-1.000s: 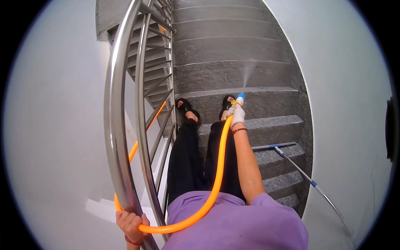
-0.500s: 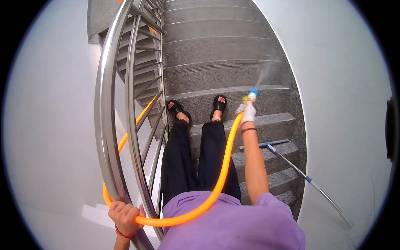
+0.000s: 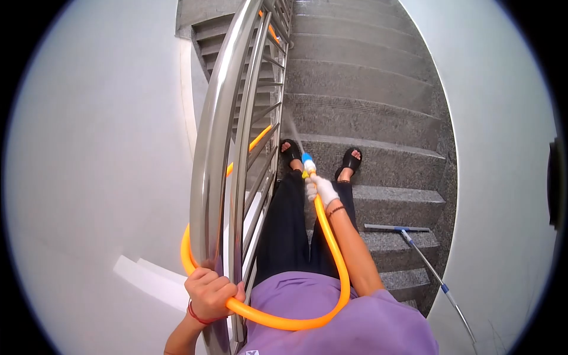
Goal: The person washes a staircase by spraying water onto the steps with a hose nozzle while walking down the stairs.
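Note:
My right hand (image 3: 323, 190), in a white glove, is closed around the hose just behind a blue and white spray nozzle (image 3: 309, 164) with a yellow part. A thin water spray leaves the nozzle tip toward the steps by the railing. The orange hose (image 3: 338, 254) loops down across my front to my left hand (image 3: 212, 293). Bare and wearing a red cord at the wrist, my left hand is wrapped round the hose, against the steel handrail (image 3: 208, 177). Beyond it the hose passes outside the railing.
Grey stone stairs (image 3: 361, 77) rise ahead, looking wet. My feet in black sandals (image 3: 349, 161) stand on one step. A long-handled squeegee (image 3: 397, 228) lies at the right, its pole leaning along the white wall (image 3: 503, 177). Another flight (image 3: 222, 38) shows left of the railing.
My right hand has swung the nozzle left, and the spray now falls near the railing instead of the right wall. The whole view has shifted, and my left hand still grips the hose.

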### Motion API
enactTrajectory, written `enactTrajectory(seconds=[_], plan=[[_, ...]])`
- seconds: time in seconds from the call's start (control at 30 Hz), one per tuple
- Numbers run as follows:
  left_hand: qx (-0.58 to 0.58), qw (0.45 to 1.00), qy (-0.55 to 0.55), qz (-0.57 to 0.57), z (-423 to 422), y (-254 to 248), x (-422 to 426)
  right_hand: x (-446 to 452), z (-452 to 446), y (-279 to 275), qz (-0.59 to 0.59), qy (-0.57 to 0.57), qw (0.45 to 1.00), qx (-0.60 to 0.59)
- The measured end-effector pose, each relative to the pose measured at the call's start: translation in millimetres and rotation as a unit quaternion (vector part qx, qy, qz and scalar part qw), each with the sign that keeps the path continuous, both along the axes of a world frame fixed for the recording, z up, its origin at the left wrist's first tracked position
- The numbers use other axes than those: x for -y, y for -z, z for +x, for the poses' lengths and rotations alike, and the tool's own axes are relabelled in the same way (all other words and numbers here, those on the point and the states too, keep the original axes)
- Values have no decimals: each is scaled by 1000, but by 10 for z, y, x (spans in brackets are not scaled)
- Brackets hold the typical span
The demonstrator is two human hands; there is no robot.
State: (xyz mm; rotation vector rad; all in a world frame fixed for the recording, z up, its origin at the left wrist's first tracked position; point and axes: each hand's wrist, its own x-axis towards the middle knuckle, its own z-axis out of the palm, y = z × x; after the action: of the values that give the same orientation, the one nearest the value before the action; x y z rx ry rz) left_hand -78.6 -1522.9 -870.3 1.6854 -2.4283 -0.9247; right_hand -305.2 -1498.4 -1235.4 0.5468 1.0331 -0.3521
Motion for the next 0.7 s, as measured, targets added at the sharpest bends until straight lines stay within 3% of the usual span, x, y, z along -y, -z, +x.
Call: enactTrajectory(seconds=[0.27, 0.33, 0.4, 0.6, 0.7], plan=[[-4, 1000, -5, 0, 5, 12, -1, 286, 89, 8, 14, -88, 996, -15], [-5, 1000, -6, -1, 12, 34, -7, 278, 94, 39, 5, 10, 1000, -24], [-5, 1000, -3, -2, 26, 34, -14, 274, 118, 17, 15, 2, 1000, -26], [-26, 1000, -11, 0, 56, 50, -51, 180, 482, -9, 140, 205, 963, 109], [-30, 999, -16, 0, 44, 39, -57, 225, 793, 124, 126, 267, 945, 139]])
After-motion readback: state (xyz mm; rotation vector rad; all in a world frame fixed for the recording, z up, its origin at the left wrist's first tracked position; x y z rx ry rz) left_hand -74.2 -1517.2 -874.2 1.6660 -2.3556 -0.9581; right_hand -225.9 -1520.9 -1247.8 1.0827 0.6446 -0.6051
